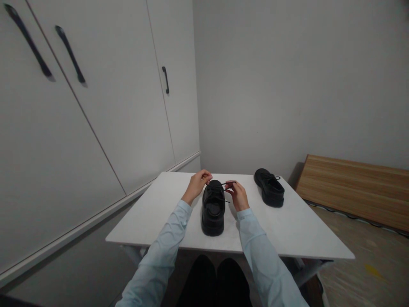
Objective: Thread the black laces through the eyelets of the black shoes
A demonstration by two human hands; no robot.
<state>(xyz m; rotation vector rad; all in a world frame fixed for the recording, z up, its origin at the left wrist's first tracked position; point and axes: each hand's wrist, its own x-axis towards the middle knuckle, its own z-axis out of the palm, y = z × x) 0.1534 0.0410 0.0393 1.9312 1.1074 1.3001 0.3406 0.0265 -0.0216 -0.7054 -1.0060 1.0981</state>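
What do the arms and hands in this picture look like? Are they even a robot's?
No, they are a person's. The left sleeve and right sleeve are long, pale blue and creased, with cuffs at the wrists. The left hand and right hand wear no gloves. No cables or markings show on either arm.

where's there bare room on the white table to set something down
The table is bare between its left edge and the left sleeve, and between the right sleeve and right edge, nearer than the far shoe. It's crowded mid-table, where the left hand and right hand flank the near shoe and its laces.
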